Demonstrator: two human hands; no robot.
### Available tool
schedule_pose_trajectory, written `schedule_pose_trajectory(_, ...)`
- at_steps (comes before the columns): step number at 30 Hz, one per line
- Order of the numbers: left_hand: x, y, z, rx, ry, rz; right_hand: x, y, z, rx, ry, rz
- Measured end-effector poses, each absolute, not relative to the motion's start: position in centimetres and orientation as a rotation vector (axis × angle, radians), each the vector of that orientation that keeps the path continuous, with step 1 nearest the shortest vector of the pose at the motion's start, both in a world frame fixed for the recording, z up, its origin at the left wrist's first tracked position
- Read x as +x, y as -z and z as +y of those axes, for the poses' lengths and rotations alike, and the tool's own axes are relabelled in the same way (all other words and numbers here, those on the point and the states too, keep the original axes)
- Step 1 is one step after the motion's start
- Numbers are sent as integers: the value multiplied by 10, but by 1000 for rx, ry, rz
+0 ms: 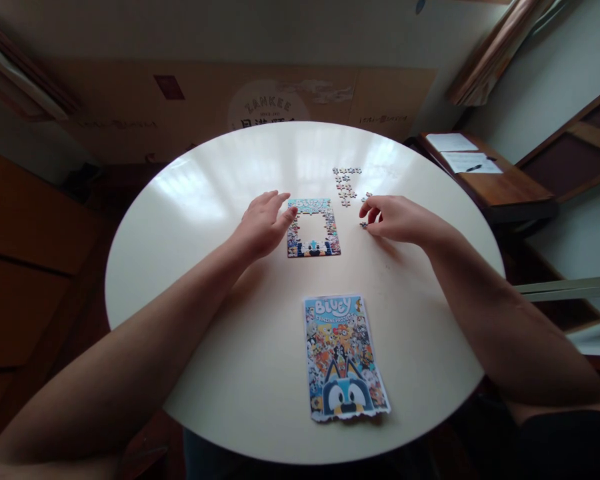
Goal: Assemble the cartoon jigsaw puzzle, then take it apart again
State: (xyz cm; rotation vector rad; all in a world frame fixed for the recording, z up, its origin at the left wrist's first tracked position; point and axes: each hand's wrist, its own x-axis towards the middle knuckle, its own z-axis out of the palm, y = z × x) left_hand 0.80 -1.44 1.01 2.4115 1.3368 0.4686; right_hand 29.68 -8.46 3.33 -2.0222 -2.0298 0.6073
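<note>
A partly assembled jigsaw puzzle [314,249] lies flat on the table, with a gap in its middle that shows the tabletop. My left hand [266,225] is at its left side, fingers apart and empty, the thumb over the puzzle's left edge. Right of the puzzle, my right hand [395,219] pinches a small dark puzzle piece [363,225] between thumb and fingers, low over the table. Beyond that hand, loose puzzle pieces [347,188] are spread in short rows. Nearer to me lies a colourful picture sheet [341,360] with a torn lower edge and a blue cartoon dog.
Everything lies on a white oval table [240,400]. At the right stands a brown side table [510,190] with papers [473,162] and a pen [474,168]. Behind the table, printed cardboard [205,113] leans at the wall. Curtains [500,57] hang at both sides.
</note>
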Motion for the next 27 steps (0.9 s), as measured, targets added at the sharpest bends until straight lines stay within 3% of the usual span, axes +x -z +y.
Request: schedule_pose_trajectory(27,2,-10,-11,2435,-449,1372,296,-24,-80,-1884,-535,-1979)
